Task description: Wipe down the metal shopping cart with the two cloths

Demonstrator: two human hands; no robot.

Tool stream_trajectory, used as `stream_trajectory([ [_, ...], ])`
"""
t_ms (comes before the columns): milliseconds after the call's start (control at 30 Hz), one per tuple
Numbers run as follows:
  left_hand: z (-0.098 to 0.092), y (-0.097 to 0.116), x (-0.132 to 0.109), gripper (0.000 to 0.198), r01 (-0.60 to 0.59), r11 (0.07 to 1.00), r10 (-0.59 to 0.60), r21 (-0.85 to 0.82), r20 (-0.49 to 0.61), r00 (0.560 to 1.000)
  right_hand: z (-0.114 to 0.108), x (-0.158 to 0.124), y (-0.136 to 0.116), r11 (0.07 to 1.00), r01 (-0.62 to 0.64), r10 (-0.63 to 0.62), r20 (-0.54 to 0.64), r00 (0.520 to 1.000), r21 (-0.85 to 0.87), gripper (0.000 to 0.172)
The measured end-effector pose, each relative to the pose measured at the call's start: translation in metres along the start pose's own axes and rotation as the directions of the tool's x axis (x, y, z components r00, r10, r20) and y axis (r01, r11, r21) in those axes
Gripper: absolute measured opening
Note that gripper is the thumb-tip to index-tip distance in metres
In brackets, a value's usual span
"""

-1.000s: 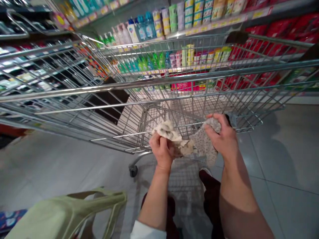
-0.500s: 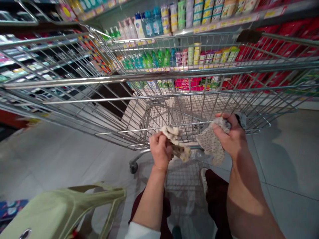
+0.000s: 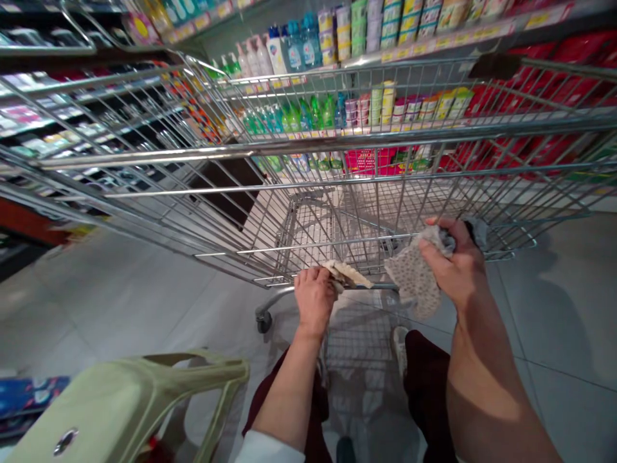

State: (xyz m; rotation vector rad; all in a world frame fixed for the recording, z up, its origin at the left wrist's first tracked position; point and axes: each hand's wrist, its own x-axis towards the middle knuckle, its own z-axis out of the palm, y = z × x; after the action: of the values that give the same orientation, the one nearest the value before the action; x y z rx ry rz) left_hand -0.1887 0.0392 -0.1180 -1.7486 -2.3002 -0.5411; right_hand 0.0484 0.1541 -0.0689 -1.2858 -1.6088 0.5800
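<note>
In front of me stands a metal shopping cart (image 3: 270, 149), its wire basket stretching across the view. My left hand (image 3: 315, 296) is closed around a cream-coloured cloth (image 3: 349, 275), low by the basket's bottom edge. A flap of that cloth sticks out to the right of the fingers. Wrapped in my right hand (image 3: 457, 260) is a grey speckled cloth (image 3: 415, 273), held against the lower wires on the right side. Part of it hangs down left of the thumb, and another bit shows beyond the knuckles.
A pale green plastic stool (image 3: 110, 405) stands at the lower left. Behind the cart, shelves (image 3: 366, 61) carry bottles and cans, with red packages (image 3: 569, 71) at the right. A caster wheel (image 3: 263, 321) rests on the tiled floor near my legs.
My left hand has turned palm-down and moved slightly lower, with its cloth now bunched flatter. The right hand keeps nearly the same place on the cart. The whole view has shifted a little.
</note>
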Motion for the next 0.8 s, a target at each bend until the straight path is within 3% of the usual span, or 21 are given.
stream_trajectory([
  [67, -0.017, -0.011, 0.005, 0.023, 0.1, 0.994, -0.105, -0.033, -0.241, 0.965, 0.0, -0.001, -0.002, 1.0, -0.012, 0.012, -0.003, 1.0, 0.008, 0.043],
  [133, -0.034, -0.023, 0.013, 0.023, 0.227, 0.969, -0.245, -0.097, -0.499, 0.831, 0.0, -0.001, -0.004, 0.999, -0.032, 0.032, -0.008, 0.999, 0.017, 0.044],
  [200, -0.044, -0.033, 0.019, 0.024, 0.304, 0.938, -0.338, -0.165, -0.618, 0.71, 0.0, -0.001, -0.005, 0.998, -0.054, 0.054, -0.014, 0.998, 0.021, 0.045],
  [233, -0.044, -0.035, 0.021, 0.024, 0.329, 0.926, -0.37, -0.186, -0.617, 0.694, 0.0, -0.001, -0.005, 0.998, -0.067, 0.067, -0.014, 0.998, 0.022, 0.045],
  [300, -0.037, -0.034, 0.021, 0.021, 0.36, 0.912, -0.408, -0.198, -0.526, 0.746, 0.0, 0.0, -0.003, 0.996, -0.09, 0.09, -0.016, 0.996, 0.026, 0.044],
  [433, -0.01, -0.02, 0.011, 0.019, 0.381, 0.909, -0.407, -0.169, -0.156, 0.9, 0.002, 0.001, 0.001, 0.994, -0.085, 0.088, -0.03, 0.996, 0.072, 0.043],
  [500, -0.004, -0.015, 0.005, 0.024, 0.348, 0.919, -0.354, -0.187, 0.002, 0.935, 0.004, 0.002, 0.003, 0.993, -0.074, 0.078, -0.04, 0.996, 0.094, 0.043],
  [567, -0.005, -0.017, 0.002, 0.022, 0.322, 0.921, -0.312, -0.221, 0.08, 0.947, 0.005, 0.002, 0.004, 0.993, -0.067, 0.072, -0.047, 0.996, 0.095, 0.042],
  [600, -0.008, -0.02, 0.003, 0.017, 0.326, 0.912, -0.317, -0.249, 0.075, 0.945, 0.006, 0.003, 0.004, 0.994, -0.064, 0.068, -0.054, 0.996, 0.086, 0.042],
  [667, -0.017, -0.03, 0.007, 0.009, 0.345, 0.877, -0.377, -0.335, -0.034, 0.926, 0.007, 0.003, 0.003, 0.996, -0.046, 0.051, -0.079, 0.996, 0.07, 0.042],
  [733, -0.027, -0.043, 0.012, 0.007, 0.344, 0.808, -0.49, -0.479, -0.22, 0.843, 0.008, 0.003, 0.003, 0.997, -0.021, 0.029, -0.093, 0.995, 0.08, 0.04],
  [800, -0.034, -0.058, 0.017, 0.017, 0.314, 0.735, -0.584, -0.601, -0.325, 0.744, 0.008, 0.003, 0.004, 0.992, -0.01, 0.021, -0.086, 0.996, 0.129, 0.04],
])
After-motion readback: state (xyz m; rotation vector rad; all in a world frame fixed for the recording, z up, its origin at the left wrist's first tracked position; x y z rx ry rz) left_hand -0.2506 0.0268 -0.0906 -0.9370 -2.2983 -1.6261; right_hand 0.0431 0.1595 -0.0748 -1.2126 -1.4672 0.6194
